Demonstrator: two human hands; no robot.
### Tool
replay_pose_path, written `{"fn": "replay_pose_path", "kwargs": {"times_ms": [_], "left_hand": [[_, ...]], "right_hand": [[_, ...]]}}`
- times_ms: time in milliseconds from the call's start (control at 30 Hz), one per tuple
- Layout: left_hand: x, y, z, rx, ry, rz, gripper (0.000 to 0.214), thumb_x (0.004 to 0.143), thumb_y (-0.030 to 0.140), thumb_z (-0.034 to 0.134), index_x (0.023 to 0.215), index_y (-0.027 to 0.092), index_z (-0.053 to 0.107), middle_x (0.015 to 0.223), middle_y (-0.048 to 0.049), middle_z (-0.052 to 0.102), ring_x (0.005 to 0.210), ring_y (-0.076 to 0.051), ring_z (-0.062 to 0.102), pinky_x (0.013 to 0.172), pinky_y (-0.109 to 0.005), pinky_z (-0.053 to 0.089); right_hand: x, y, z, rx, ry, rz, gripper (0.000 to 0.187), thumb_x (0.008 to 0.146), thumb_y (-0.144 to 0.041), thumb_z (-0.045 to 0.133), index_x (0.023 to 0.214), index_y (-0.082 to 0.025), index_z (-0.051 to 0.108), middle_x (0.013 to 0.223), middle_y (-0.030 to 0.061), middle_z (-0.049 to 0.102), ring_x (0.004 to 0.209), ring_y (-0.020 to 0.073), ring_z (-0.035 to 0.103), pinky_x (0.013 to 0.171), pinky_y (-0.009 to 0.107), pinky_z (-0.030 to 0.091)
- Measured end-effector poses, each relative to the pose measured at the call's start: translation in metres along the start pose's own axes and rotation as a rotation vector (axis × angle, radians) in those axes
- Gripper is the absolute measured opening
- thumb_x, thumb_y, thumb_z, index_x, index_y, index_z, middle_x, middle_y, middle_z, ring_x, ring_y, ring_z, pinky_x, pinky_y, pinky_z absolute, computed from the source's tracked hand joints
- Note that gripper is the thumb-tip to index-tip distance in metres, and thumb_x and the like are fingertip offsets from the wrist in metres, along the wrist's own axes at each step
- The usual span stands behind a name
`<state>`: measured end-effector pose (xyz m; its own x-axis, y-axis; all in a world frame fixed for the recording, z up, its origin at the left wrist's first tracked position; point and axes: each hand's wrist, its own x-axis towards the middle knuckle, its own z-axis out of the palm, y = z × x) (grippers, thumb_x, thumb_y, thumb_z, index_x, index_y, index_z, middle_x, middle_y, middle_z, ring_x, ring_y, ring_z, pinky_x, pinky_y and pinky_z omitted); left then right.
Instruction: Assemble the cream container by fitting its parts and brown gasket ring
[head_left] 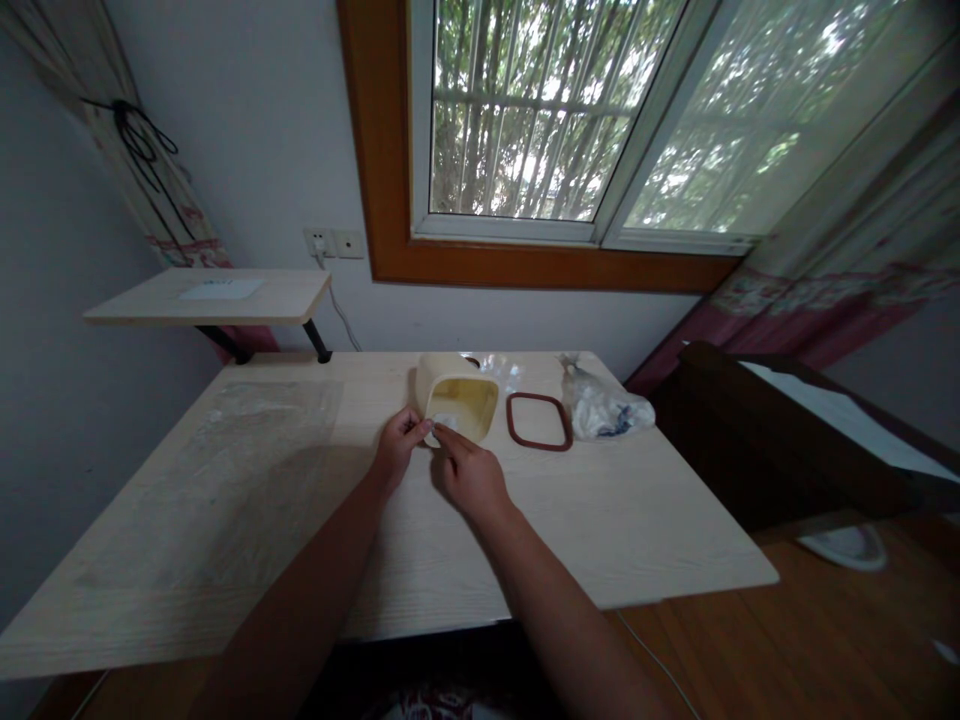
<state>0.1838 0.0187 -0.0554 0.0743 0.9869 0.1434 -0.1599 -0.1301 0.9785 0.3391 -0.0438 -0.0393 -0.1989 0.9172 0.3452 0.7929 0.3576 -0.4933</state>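
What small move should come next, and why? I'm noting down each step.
Probably ease the small white piece away from the cream plastic container: the left hand and right hand both meet it there, right at the container's open rim.

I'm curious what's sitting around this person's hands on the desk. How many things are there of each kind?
Cream plastic tub: 1
Small white piece: 1
Reddish-brown rubber ring: 1
Plastic bag of white stuff: 1
Clear plastic wrap: 1
Total: 5
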Motion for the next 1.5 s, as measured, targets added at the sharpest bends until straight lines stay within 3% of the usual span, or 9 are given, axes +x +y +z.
{"fn": "replay_pose_path", "kwargs": {"times_ms": [300,667,1000,1233,1500], "left_hand": [[0.001,-0.001,-0.001,-0.005,-0.009,0.005,0.041,0.074,0.049,0.076,0.067,0.020,0.047,0.056,0.0072,0.037,0.054,-0.009,0.034,0.053,-0.023,0.027],[0.003,-0.005,-0.004,-0.004,0.020,0.022,0.043,0.077,0.051,0.074,0.067,0.020,0.045,0.056,0.0076,0.035,0.053,-0.009,0.029,0.052,-0.024,0.025],[0.007,-0.006,-0.007,-0.046,0.056,0.009,0.044,0.075,0.052,0.075,0.067,0.020,0.045,0.058,0.0067,0.038,0.053,-0.009,0.032,0.051,-0.023,0.025],[0.008,-0.009,-0.008,-0.057,0.045,0.002,0.044,0.077,0.051,0.074,0.069,0.020,0.044,0.061,0.0063,0.039,0.055,-0.009,0.034,0.052,-0.022,0.026],[0.007,-0.008,-0.008,-0.066,0.034,-0.003,0.042,0.077,0.049,0.075,0.069,0.020,0.045,0.061,0.0062,0.041,0.055,-0.009,0.036,0.054,-0.022,0.030]], "right_hand": [[0.000,0.001,-0.001,0.114,0.009,-0.106,0.064,0.083,-0.007,0.050,0.145,-0.023,0.056,0.146,0.0018,0.059,0.131,0.0153,0.059,0.114,0.030,0.045],[-0.001,0.002,-0.002,0.112,0.016,-0.112,0.058,0.085,-0.007,0.050,0.139,-0.023,0.061,0.142,0.0018,0.063,0.127,0.0157,0.062,0.113,0.031,0.047],[-0.001,0.002,-0.005,0.040,0.019,-0.084,0.057,0.085,-0.008,0.051,0.138,-0.025,0.061,0.143,0.0005,0.062,0.125,0.0165,0.064,0.110,0.032,0.049],[0.000,0.001,-0.008,-0.094,0.057,0.049,0.051,0.086,-0.011,0.054,0.134,-0.025,0.065,0.138,0.0027,0.066,0.116,0.0215,0.070,0.103,0.036,0.055],[-0.001,0.002,-0.004,-0.032,0.057,0.038,0.054,0.085,-0.010,0.053,0.136,-0.025,0.063,0.141,0.0018,0.063,0.121,0.0192,0.066,0.108,0.033,0.051]]}}
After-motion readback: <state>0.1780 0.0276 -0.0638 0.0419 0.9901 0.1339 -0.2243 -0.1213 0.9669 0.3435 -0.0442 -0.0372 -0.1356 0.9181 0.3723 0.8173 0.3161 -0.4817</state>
